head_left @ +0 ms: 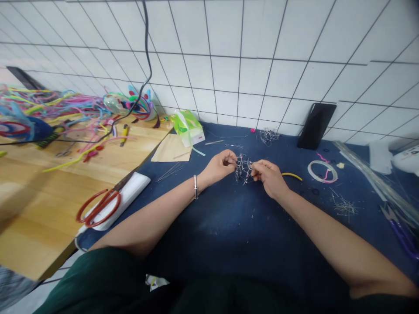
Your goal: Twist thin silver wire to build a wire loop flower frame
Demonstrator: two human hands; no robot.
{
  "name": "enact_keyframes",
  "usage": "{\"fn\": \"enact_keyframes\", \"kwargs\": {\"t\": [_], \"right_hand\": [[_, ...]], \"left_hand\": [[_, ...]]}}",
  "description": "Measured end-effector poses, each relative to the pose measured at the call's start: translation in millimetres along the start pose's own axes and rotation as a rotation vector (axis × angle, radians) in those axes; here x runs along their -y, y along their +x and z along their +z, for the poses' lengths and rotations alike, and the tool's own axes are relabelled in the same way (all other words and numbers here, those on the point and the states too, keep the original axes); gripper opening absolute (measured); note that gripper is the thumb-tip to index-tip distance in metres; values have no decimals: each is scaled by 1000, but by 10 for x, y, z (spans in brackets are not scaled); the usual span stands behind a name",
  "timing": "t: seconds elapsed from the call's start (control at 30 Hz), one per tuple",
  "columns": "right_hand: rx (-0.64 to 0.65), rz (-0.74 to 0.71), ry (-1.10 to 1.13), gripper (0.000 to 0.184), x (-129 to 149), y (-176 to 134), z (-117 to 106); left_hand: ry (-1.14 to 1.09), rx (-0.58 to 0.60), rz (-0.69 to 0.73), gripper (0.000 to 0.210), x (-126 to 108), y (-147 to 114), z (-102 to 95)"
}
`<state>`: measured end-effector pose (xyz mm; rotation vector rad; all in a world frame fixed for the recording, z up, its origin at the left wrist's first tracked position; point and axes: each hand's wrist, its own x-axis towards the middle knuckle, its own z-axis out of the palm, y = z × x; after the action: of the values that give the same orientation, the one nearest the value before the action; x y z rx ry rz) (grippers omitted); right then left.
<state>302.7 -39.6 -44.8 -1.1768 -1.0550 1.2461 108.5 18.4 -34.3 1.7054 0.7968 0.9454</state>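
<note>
Between my two hands is a small tangled wire piece [243, 170], silvery with a few pinkish spots. My left hand [221, 166], with a bracelet at the wrist, pinches its left side. On the right side, the fingers of my right hand [266, 174] are closed on the same piece. Its exact shape is too fine to make out. Both hands are over the dark blue cloth [222, 226]. A yellow curved strip [292, 176] lies just beyond my right wrist.
Red-handled scissors [98, 207] rest on a white power strip [131, 192] at the left. A phone [316, 125] leans on the tiled wall. Right are a clear ring [322, 172], loose pins [345, 206] and purple scissors [401, 231]. Coloured pipe cleaners [65, 109] cover the wooden table.
</note>
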Motion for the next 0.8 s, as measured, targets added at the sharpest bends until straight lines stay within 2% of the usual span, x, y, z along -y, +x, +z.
{"fn": "enact_keyframes", "kwargs": {"t": [0.2,0.4,0.5,0.8], "right_hand": [[-23,11,-41,20,32,20,-17],[-84,-70,-55,17,55,61,-43],[-98,-66,-29,16,35,68,-45],[-12,-16,-1,17,51,80,-86]], "left_hand": [[57,15,-10,14,-29,0,-9],[109,183,-31,14,-20,20,-102],[145,212,-26,14,4,37,-123],[221,14,8,22,-4,21,-104]]}}
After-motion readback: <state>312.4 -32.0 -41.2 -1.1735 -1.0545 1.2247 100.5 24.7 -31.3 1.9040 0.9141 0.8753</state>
